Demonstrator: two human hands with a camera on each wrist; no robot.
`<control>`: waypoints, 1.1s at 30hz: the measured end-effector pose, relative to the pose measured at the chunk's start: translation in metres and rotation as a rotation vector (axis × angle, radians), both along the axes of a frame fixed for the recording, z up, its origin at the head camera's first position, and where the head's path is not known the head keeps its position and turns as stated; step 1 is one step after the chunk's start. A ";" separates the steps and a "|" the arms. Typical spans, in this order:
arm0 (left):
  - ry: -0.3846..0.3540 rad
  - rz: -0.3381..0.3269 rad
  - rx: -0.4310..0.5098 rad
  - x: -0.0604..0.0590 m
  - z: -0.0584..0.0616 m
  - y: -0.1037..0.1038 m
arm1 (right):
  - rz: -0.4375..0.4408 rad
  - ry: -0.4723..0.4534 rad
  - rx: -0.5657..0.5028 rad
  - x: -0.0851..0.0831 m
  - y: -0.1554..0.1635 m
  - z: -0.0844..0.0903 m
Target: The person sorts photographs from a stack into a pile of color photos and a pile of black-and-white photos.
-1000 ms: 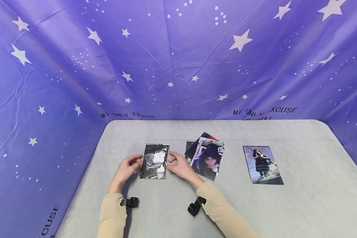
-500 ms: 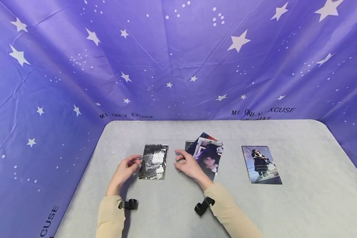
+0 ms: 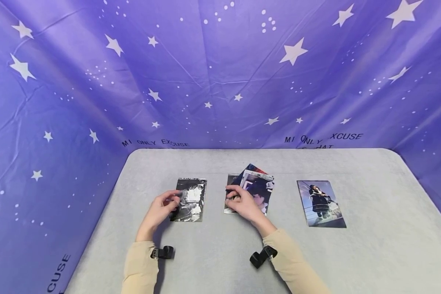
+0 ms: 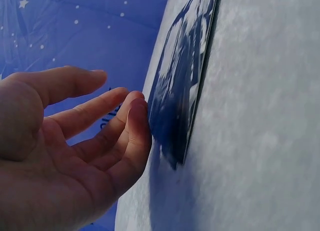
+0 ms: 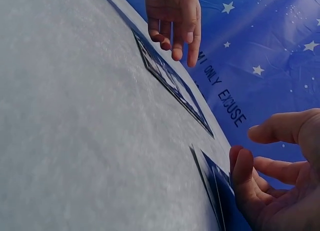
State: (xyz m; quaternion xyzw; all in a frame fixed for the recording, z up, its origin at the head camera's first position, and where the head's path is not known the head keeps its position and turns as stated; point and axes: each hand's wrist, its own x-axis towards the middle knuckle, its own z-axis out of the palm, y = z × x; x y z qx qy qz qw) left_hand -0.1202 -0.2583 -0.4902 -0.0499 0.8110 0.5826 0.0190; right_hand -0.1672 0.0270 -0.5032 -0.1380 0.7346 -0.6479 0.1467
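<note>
A stack of glossy photo prints (image 3: 192,208), black-and-white on top with clear wrapping over it, lies on the left of the table. My left hand (image 3: 161,210) hovers at its left edge, fingers loosely bent and holding nothing; in the left wrist view the fingertips (image 4: 137,103) come right up to the stack's edge. My right hand (image 3: 248,206), likewise loosely bent and with nothing in its grasp, is over the left part of a fanned pile of photo prints (image 3: 262,185) in the middle, hiding some of it. The right wrist view shows its thumb apart from the fingers.
Farther right on the grey table (image 3: 375,188) lies another photo print (image 3: 320,204), of a figure on a ship's bow. A purple star-patterned cloth (image 3: 220,73) rises behind the table and along its sides. Each wrist wears a black strap with a small camera (image 3: 262,256).
My right hand has moved right, away from the black-and-white stack to over the middle pile. My left hand has shifted slightly right, now overlapping the stack's left edge.
</note>
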 end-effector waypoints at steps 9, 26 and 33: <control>0.007 -0.030 0.041 -0.002 -0.001 0.013 | -0.048 -0.035 0.004 0.003 0.017 0.003; 0.015 -0.084 0.092 -0.009 -0.007 0.050 | -0.158 -0.047 0.018 0.003 0.060 0.005; 0.006 -0.135 0.120 -0.012 0.001 0.079 | -0.200 -0.037 0.065 0.003 0.086 0.006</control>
